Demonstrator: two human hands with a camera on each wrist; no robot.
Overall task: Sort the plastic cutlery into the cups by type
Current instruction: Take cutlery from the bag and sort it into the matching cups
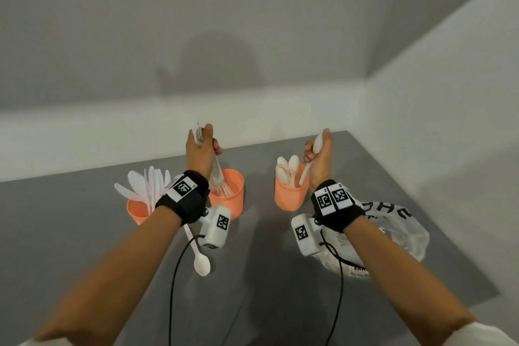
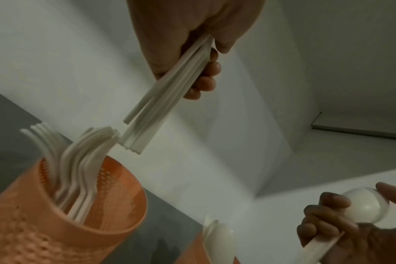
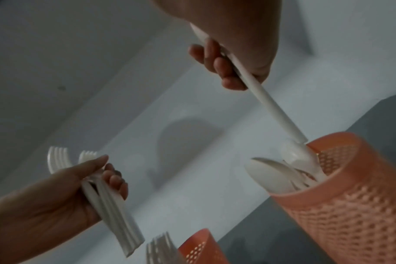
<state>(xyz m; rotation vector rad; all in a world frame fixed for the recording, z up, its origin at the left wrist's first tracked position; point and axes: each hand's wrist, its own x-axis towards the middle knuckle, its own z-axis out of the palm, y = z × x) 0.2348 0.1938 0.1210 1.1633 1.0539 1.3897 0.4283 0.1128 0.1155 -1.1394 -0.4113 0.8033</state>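
Risking a spill w/ the fork bundle (image 2: 170, 92): several handles fanning apart, so one could be catching the rim of the middle cup (image 1: 227, 194) or jamming on forks already inside, tipping the light cup. Left hand (image 1: 200, 149) raised above that cup, gripping the bundle tines-up, handle ends pointing down. Right hand (image 1: 318, 154) likewise raised, clutching a spoon (image 3: 271, 107) by the neck, its handle end reaching the spoon cup (image 1: 290, 194) rim, possibly glancing off. Loose spoon (image 1: 200, 260) lying on the table (image 1: 266, 275), knives cup (image 1: 137, 209) at far left.

The left forearm (image 1: 134, 255) hides most of the leftmost orange perforated plastic cup (image 1: 136, 210) in the head view's lower left. The crumpled clear plastic bag (image 1: 404, 233) at lower right sits partly behind the right wrist, its print unreadable. In the left wrist view, the frame's bottom edge cuts off the orange cup of white spoons (image 2: 192, 251).
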